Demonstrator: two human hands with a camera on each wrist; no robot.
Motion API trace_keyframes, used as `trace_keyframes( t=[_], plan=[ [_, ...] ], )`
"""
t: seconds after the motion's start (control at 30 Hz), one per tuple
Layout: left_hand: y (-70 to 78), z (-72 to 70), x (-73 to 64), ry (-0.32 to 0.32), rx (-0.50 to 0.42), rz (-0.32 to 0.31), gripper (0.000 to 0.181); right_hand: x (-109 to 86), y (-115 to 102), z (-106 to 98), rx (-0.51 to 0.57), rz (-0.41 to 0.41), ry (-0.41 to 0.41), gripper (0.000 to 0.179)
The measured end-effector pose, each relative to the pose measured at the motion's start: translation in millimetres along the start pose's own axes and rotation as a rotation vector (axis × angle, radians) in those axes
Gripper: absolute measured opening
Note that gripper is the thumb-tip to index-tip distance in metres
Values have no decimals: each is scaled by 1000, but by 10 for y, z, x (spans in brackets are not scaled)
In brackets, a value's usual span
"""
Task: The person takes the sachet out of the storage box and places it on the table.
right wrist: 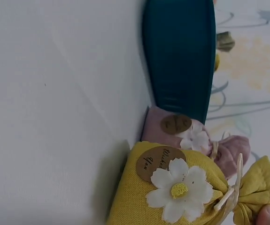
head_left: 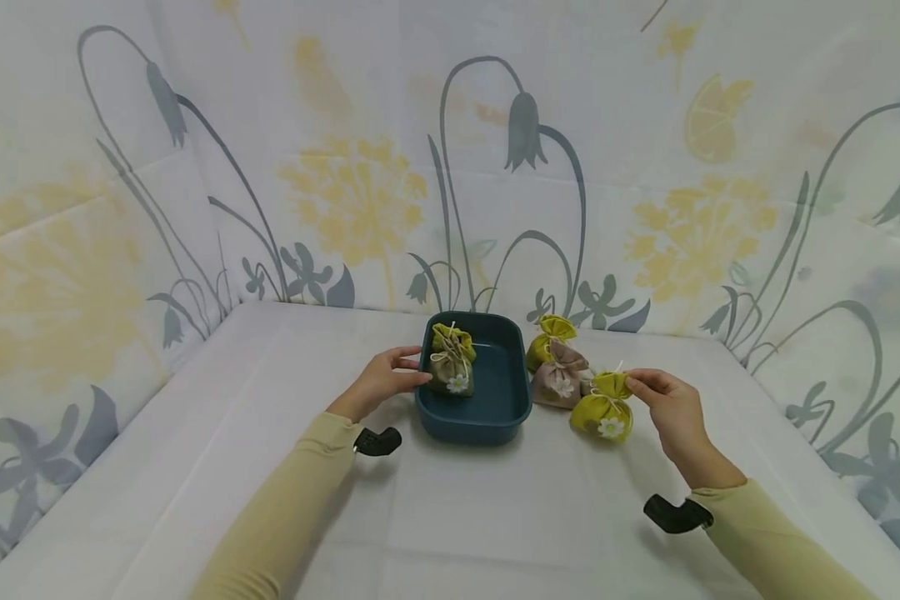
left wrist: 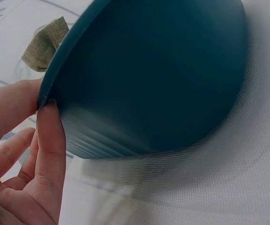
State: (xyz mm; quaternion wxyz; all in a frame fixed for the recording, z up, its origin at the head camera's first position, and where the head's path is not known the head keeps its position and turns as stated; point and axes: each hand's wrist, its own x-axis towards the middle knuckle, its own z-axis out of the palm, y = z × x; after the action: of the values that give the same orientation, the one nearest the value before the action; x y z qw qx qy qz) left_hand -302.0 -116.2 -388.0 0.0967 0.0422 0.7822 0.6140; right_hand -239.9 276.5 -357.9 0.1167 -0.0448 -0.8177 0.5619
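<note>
My left hand (head_left: pixel 381 382) pinches the left rim of a dark teal plastic tub (head_left: pixel 480 432), thumb on the inner side and fingers outside. Inside the tub, at its left, lie a greenish-brown cloth pouch (head_left: pixel 450 372) and a yellow-green one (head_left: pixel 457 337) behind it. With thumb and fingertips, my right hand (head_left: pixel 671 408) pinches the gathered top of a yellow drawstring pouch (right wrist: pixel 172 187). This pouch bears a white fabric flower and a brown oval tag. Right behind it stands a mauve pouch (right wrist: pixel 170 126), close to the tub's right side.
Another yellow-green pouch (head_left: pixel 547 342) stands behind the mauve one, right of the tub. A white cloth covers the table (head_left: pixel 450 517). Behind it hangs a floral-print curtain (head_left: pixel 390 208). Black camera mounts (head_left: pixel 377 442) stick out from both wrists.
</note>
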Motion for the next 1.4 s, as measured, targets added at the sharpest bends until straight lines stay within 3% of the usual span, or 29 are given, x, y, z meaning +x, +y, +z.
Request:
trace_keyframes(
  t=[0.23, 0.43, 0.63, 0.97, 1.23, 1.4],
  plan=[
    [-16, 6, 6, 13, 15, -15, 64, 165, 47, -26, 105, 57, 9, 16],
    [-24, 3, 18, 13, 10, -14, 64, 208, 73, -2, 113, 70, -24, 27],
    [-16, -3, 28, 15, 1, -3, 63, 176, 50, -33, 88, 73, -41, 36],
    [-25, -2, 24, 11, 6, 4, 63, 89, -46, -116, 114, 27, -25, 31],
    [-32, -18, 15, -8, -1, 32, 67, 27, -143, -89, 139, 34, -24, 22],
    [-43, 2, 42, 3, -3, 10, 63, -12, -191, -34, 166, 17, -27, 19]
  ],
)
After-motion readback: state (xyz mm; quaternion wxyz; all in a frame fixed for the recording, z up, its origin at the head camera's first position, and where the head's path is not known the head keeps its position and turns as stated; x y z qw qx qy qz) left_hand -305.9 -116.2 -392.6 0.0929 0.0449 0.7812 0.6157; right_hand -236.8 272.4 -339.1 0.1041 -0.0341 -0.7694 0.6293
